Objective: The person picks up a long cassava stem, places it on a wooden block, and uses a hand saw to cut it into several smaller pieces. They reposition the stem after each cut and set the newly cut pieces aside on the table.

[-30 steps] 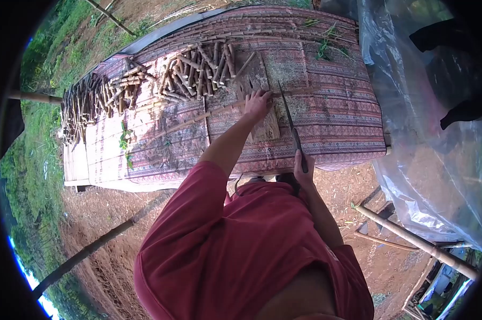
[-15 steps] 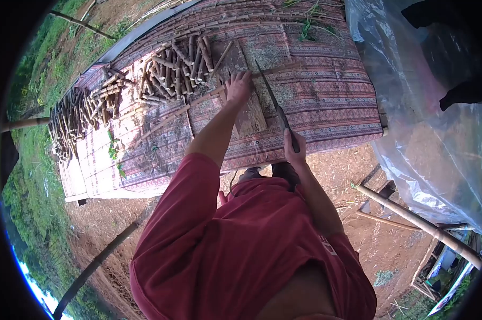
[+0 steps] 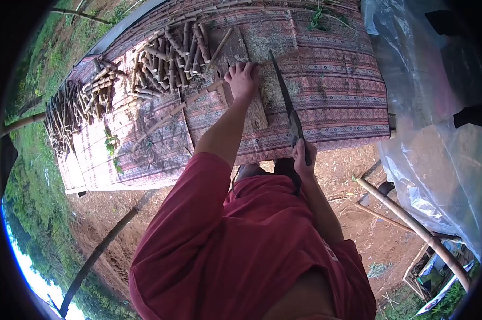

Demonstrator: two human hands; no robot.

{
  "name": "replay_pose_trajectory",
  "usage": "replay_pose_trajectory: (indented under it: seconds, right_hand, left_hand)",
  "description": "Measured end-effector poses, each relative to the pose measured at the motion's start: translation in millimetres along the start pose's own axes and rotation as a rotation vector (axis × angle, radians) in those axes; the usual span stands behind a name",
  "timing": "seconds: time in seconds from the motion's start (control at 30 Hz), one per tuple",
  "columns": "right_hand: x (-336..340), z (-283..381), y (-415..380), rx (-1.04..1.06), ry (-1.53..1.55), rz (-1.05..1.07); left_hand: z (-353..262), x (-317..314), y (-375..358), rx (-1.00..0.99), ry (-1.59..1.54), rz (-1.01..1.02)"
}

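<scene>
My left hand [image 3: 242, 81] presses down over a long brown woody stem [image 3: 201, 95], its fingers curled around it. Beneath lies a worn wooden board [image 3: 256, 113] on the patterned table cloth. In my right hand [image 3: 304, 158] is the dark handle of a hand saw [image 3: 285, 92]. The saw's long tapering blade points away from me, just right of my left hand, and overlaps the far part of the stem in this view. Pale sawdust [image 3: 261, 47] is scattered around the board.
Piles of short cut stems [image 3: 169, 58] lie on the left half of the cloth-covered table [image 3: 337, 114]. Long stems run along its far edge. Clear plastic sheeting [image 3: 411, 144] hangs at the right. A wooden pole [image 3: 411, 224] slants over the bare ground.
The saw and my right hand have shifted slightly right and toward me, and the blade shows more of its flat side. My left hand stays over the stem. The view has moved a little.
</scene>
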State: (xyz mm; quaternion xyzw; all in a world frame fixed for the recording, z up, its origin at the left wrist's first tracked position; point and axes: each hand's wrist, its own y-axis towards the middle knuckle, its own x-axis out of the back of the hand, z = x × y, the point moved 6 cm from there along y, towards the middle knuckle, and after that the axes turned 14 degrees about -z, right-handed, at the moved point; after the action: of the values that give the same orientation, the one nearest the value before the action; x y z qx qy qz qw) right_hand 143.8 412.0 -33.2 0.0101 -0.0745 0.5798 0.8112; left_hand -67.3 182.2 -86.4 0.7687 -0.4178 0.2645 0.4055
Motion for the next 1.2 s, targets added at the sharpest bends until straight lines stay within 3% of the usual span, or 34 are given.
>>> replay_pose_trajectory:
  seconds: [0.1, 0.33, 1.2]
  right_hand:
    - [10, -3, 0, -0.027, 0.059, -0.01]
    - [-12, 6, 10, 0.14, -0.148, 0.038]
    - [-16, -11, -3, 0.097, -0.177, 0.09]
  left_hand:
    - [-1, -1, -3, -0.008, 0.032, -0.003]
    - [-4, 0, -1, -0.012, 0.057, 0.018]
    - [-5, -2, 1, 0.015, 0.092, 0.07]
